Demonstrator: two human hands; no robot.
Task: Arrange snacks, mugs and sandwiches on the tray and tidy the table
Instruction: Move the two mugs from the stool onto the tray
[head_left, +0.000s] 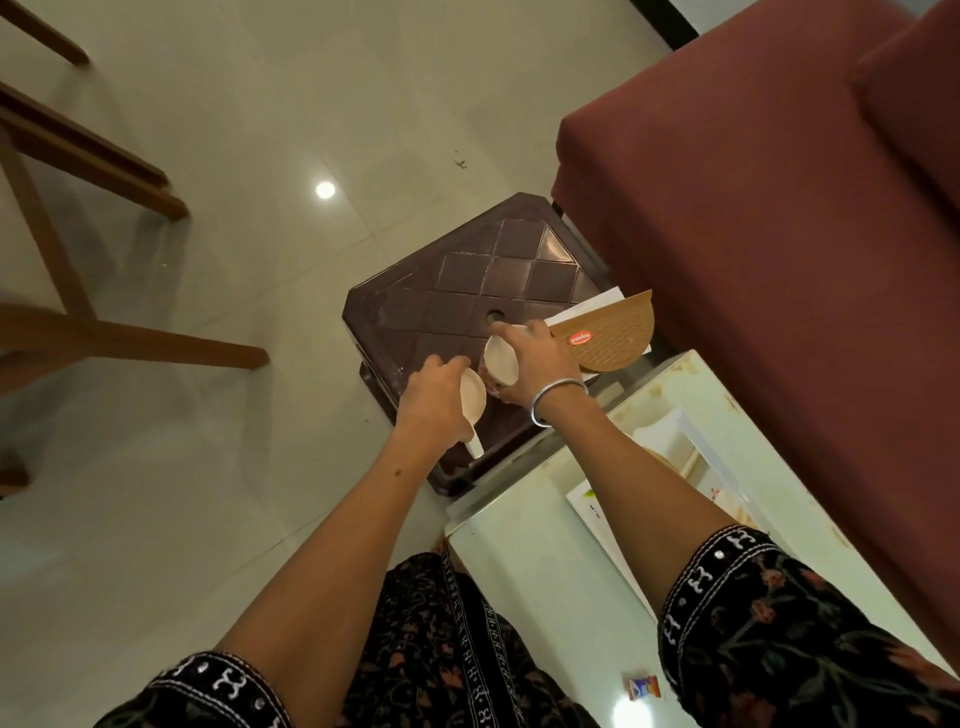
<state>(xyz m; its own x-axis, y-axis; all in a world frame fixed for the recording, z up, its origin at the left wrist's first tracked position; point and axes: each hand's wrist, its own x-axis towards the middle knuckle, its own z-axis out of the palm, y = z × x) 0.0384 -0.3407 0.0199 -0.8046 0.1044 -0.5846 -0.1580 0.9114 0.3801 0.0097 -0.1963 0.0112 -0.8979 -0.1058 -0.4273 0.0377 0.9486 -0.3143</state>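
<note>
Both arms reach forward, left hand (434, 402) and right hand (537, 358) each closed in a grip.

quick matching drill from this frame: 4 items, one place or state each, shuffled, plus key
Items
1. left hand
2. right hand
3. brown tray
4. small colourful packet

Place or state
A. lies on the pale table, near the sleeve
B. rests at the stool's far right edge, over white paper
C. holds a mug with its handle pointing toward the person
D. wears a silver bangle and grips a mug from above

Pairs: 1-C, 2-D, 3-B, 4-A
</note>
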